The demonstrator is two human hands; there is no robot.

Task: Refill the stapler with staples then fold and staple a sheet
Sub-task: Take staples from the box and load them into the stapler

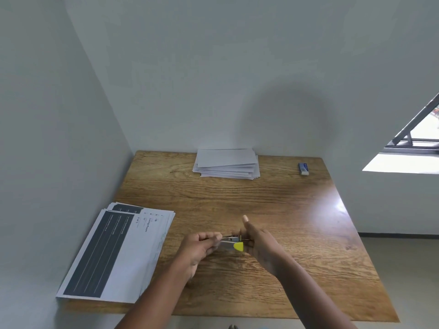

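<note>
Wooden table [273,198] in pale wall [213,79] corner, window [418,131] to table's right, glare on table's right edge.

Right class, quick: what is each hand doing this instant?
Left hand: closed, pinching the left end of the stapler.
Right hand: closed on the stapler's right end, thumb raised.
</note>
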